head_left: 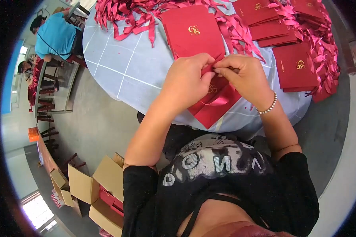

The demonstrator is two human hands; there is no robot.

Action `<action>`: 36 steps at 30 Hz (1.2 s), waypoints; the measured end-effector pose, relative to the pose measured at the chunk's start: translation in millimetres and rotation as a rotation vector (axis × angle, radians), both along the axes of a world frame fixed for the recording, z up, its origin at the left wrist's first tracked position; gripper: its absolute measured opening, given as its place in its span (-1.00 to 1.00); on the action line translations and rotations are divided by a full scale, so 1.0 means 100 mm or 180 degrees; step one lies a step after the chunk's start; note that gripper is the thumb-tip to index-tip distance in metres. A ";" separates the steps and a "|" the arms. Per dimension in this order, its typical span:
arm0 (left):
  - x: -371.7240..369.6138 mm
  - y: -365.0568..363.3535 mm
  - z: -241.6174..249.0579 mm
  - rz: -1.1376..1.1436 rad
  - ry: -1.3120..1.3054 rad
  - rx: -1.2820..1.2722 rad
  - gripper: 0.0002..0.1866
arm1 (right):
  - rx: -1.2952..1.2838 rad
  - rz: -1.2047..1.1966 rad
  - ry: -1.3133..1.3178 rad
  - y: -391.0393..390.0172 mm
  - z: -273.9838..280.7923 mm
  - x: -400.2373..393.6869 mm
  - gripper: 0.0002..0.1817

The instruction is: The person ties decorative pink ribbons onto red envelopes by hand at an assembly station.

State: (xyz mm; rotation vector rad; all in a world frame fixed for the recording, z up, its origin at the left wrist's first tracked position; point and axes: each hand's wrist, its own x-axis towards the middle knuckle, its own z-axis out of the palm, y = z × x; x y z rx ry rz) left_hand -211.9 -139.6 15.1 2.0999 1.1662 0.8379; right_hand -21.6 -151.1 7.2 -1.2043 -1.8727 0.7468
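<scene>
On the table edge before me lies a dark red card pouch [207, 116] with a gold logo partly covered by my hands. A shiny red ribbon [221, 99] loops across it. My left hand [190, 77] pinches thumb and forefinger together at the pouch's upper part, on the ribbon. Close beside it, touching or nearly so, my right hand [243, 75] pinches the ribbon too. The exact ribbon ends between the fingertips are hidden. Just beyond my hands rests a stack of red pouches [192, 29] with the same gold logo.
Red ribbons [124, 17] heap at the table's far side. More ribboned pouch stacks [294, 65] lie at right on the checked tablecloth [124, 73]. An open cardboard box [106, 205] with red items stands on the lower left floor. A person in blue [57, 35] sits at another table.
</scene>
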 end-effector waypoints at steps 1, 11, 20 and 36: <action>0.00 0.00 0.02 -0.0032 0.0040 0.0028 -0.76 | 0.0002 -0.0053 -0.0041 -0.01 0.01 0.00 -0.88; 0.05 -0.17 0.30 -0.0391 0.0988 0.1592 -0.78 | 0.0657 0.0749 -0.0613 0.30 0.65 0.30 -0.85; 0.13 -0.27 0.21 -0.0315 0.1144 0.2339 -0.72 | -0.0841 0.2142 -0.1511 0.66 0.82 0.18 -0.88; 0.06 -0.30 0.15 -0.0204 0.0838 0.2352 -0.72 | -0.0452 0.2356 -0.1463 0.64 0.84 0.17 -0.85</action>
